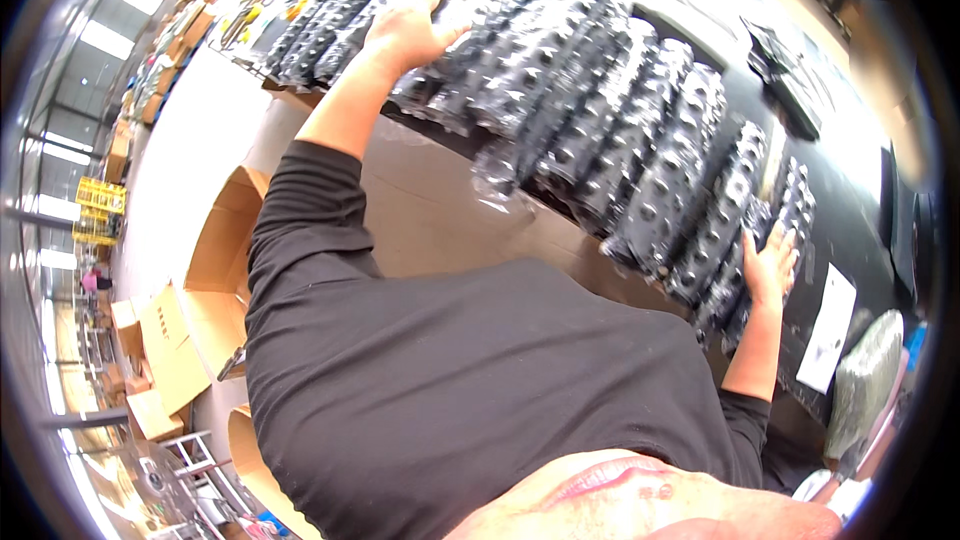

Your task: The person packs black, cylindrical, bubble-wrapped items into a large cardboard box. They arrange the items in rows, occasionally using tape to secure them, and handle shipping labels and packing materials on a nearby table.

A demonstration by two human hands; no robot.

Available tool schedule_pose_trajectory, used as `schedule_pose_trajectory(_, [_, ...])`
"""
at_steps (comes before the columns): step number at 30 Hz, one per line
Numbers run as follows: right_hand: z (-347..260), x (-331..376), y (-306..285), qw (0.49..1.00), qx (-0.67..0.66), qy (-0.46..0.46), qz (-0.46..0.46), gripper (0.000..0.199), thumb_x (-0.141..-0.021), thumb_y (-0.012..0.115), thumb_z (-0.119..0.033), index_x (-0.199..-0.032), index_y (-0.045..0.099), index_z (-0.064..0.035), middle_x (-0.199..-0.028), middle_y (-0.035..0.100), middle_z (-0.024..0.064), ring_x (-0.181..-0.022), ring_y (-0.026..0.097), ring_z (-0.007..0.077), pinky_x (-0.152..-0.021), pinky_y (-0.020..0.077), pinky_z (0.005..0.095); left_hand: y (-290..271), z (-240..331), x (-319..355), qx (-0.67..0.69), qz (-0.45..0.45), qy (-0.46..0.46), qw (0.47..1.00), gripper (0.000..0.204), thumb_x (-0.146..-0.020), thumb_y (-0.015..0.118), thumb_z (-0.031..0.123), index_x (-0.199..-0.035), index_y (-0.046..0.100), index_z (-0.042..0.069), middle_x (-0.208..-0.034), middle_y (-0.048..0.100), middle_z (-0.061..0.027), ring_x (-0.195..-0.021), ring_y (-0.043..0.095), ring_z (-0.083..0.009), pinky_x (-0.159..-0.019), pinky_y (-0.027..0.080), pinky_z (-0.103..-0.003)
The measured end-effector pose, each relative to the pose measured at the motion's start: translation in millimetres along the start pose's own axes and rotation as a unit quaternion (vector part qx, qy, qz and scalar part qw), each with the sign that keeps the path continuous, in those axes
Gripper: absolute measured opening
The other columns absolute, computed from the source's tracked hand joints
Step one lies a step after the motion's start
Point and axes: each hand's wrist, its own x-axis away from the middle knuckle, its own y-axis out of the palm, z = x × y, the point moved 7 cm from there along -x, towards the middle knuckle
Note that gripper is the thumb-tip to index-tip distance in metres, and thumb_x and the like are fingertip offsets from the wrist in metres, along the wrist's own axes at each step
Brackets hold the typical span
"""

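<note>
both hands, left hand [408, 28] and right hand [768, 265], lie flat and open, bracketing the row of bagged black parts [600, 110] along the worktop [850, 210] edge; squaring it up likely needs even inward pressure.

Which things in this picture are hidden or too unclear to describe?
- Head view: left hand palm and fingertips, pressed onto the bagged black parts.
- Head view: right hand fingertips, tucked among the packs.
- Head view: white sheet print, too small.
- Head view: the table's near edge, behind the black sleeve.
</note>
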Motion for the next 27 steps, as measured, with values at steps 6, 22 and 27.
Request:
schedule_pose_trajectory(6, [-51.3, 21.0, 35.3, 0.994, 0.11, 0.018, -0.012, 0.087, -0.087, 0.045, -0.07, -0.156, 0.019, -0.0239, -0.162, 0.015, 0.0064, -0.147, 0.015, 0.0354, -0.106, 0.0118, 0.0734, 73.4, -71.5, -51.5, 0.174, -0.146, -0.105, 0.968, 0.094, -0.079, 0.067, 0.059, -0.142, 0.04, -0.004, -0.136, 0.051, -0.0272, -0.13, 0.047, -0.0364, -0.109, 0.036, -0.04])
schedule_pose_trajectory(22, [62.9, -223.7, -41.5, 0.985, -0.159, 0.016, 0.069, 0.069, -0.08, 0.064, -0.052, -0.13, 0.058, -0.0037, -0.124, 0.063, 0.0201, -0.118, 0.059, 0.0329, -0.101, 0.0454, 0.0389, 98.5, 71.8, -150.7, 0.055, -0.299, 0.086, 0.949, 0.073, -0.08, 0.073, 0.039, -0.136, 0.049, -0.001, -0.142, 0.046, -0.0235, -0.136, 0.038, -0.0377, -0.113, 0.032, -0.042])
schedule_pose_trajectory(27, [76.8, -367.6, -12.7, 0.914, -0.372, 0.155, -0.041, 0.072, -0.083, 0.064, -0.055, -0.122, 0.061, 0.0053, -0.126, 0.06, 0.0252, -0.122, 0.055, 0.0362, -0.103, 0.0423, 0.0417, 123.8, 161.5, -207.4, 0.041, -0.234, 0.155, 0.959, 0.064, -0.082, 0.071, 0.036, -0.132, 0.053, 0.001, -0.136, 0.053, -0.0183, -0.13, 0.047, -0.0338, -0.11, 0.035, -0.041])
